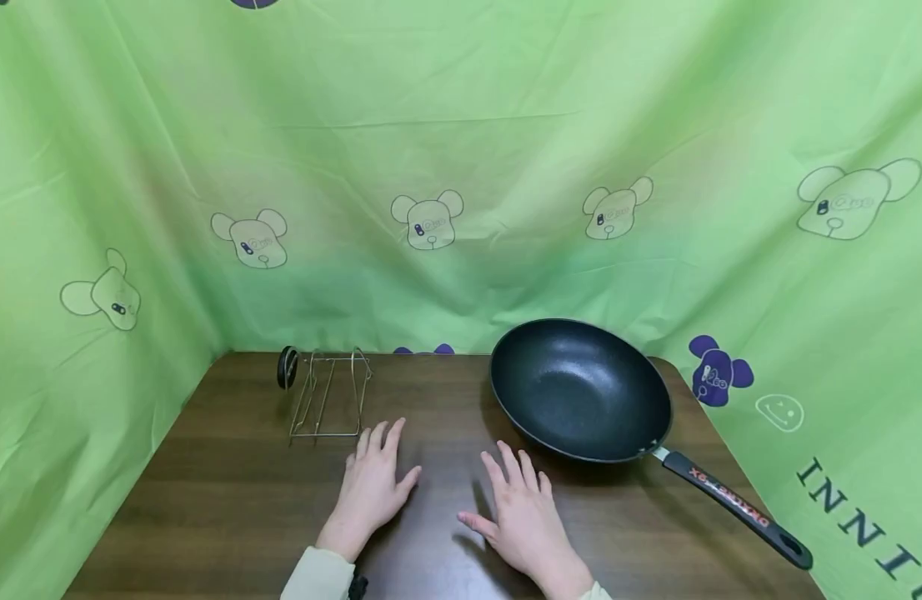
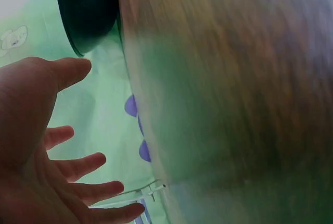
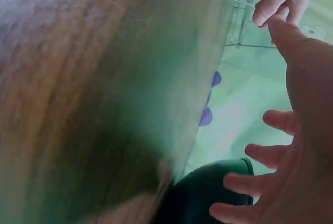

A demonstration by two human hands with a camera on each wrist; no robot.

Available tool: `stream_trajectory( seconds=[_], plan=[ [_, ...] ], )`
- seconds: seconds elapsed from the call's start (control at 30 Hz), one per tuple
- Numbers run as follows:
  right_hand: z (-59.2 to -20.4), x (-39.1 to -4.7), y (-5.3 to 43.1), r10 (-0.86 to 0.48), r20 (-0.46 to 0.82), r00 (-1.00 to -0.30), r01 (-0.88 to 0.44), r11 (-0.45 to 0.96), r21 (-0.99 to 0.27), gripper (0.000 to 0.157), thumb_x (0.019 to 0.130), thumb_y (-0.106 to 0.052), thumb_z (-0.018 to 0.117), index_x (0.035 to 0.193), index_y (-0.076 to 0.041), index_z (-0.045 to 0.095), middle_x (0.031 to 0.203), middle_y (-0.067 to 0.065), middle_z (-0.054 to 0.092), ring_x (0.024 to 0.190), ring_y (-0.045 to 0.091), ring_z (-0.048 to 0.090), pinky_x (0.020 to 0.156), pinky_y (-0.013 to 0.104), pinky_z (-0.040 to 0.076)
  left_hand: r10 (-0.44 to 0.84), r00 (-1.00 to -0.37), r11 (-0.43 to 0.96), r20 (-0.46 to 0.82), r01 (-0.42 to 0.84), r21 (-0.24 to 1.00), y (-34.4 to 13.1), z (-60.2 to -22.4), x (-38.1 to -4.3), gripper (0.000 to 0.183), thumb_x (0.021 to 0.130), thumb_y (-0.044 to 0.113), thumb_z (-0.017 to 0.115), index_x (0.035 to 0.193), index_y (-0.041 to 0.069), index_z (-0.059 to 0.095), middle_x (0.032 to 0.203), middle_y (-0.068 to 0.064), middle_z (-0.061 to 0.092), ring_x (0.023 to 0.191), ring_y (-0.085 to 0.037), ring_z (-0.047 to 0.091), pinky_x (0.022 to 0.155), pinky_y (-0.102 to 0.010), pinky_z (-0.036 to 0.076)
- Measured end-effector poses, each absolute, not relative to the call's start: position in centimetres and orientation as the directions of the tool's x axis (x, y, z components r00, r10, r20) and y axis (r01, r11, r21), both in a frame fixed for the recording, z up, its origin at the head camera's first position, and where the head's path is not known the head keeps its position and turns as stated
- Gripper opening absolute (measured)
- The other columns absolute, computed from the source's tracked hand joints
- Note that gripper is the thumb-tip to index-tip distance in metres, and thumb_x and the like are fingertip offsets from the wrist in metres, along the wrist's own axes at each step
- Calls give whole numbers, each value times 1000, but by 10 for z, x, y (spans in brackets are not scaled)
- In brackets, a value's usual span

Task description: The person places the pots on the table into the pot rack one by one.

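A black wok (image 1: pixel 581 392) with a long black handle (image 1: pixel 731 500) sits at the right of the table, its handle pointing to the front right. At the back left stands a metal wire rack (image 1: pixel 322 408), with a black disc (image 1: pixel 287 367) at its left side. My left hand (image 1: pixel 371 492) is just in front of the rack, fingers spread and holding nothing. To its right, my right hand (image 1: pixel 521 512) is also spread, in front of the wok and apart from it. The right wrist view shows the wok's dark side (image 3: pixel 208 193) beyond the right fingers.
The brown wooden table (image 1: pixel 206 500) bears the rack and the wok. A green cloth (image 1: pixel 506 83) printed with bear heads hangs behind the table and along both sides. The wok handle reaches over the table's right side.
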State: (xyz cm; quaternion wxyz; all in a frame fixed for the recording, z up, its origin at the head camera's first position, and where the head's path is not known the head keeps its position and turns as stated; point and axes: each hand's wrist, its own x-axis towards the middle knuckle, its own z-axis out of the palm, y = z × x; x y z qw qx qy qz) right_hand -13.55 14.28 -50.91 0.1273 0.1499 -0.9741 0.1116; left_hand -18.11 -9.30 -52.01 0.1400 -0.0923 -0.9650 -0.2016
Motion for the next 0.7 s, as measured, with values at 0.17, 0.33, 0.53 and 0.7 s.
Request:
stream_trajectory(
  seconds=[0.17, 0.33, 0.53, 0.7],
  plan=[
    [-494, -133, 149, -286, 377, -881, -391, 888, -242, 73, 79, -58, 69, 132, -11, 55, 139, 12, 48, 126, 33, 46, 94, 54, 42, 132, -930, 885, 343, 266, 382, -88, -514, -179, 74, 83, 43, 71, 144, 16, 40, 130, -16, 52, 119, -35, 51, 86, -57, 47],
    [-485, -135, 161, -287, 481, -828, -445, 859, -253, 66, 80, -50, 73, 130, -11, 56, 136, 10, 51, 125, 31, 47, 95, 54, 42, 121, -941, 806, 317, 280, 522, -81, -504, -178, 72, 84, 42, 71, 143, 14, 40, 131, -16, 52, 116, -35, 53, 91, -52, 47],
    [-479, -139, 182, -231, 608, -760, -466, 846, -261, 64, 76, -41, 77, 127, -7, 57, 137, 16, 50, 129, 38, 41, 95, 60, 38, 153, -949, 707, 277, 301, 640, -66, -493, -177, 68, 86, 39, 69, 142, 13, 41, 137, -15, 49, 120, -34, 52, 95, -52, 44],
    [-473, -138, 197, -152, 610, -777, -395, 873, -286, 73, 75, -42, 78, 133, -7, 52, 143, 18, 43, 134, 44, 32, 98, 67, 29, 175, -957, 657, 233, 290, 696, -52, -489, -178, 72, 87, 46, 66, 145, 14, 36, 144, -12, 42, 128, -32, 46, 100, -51, 41]
  ],
)
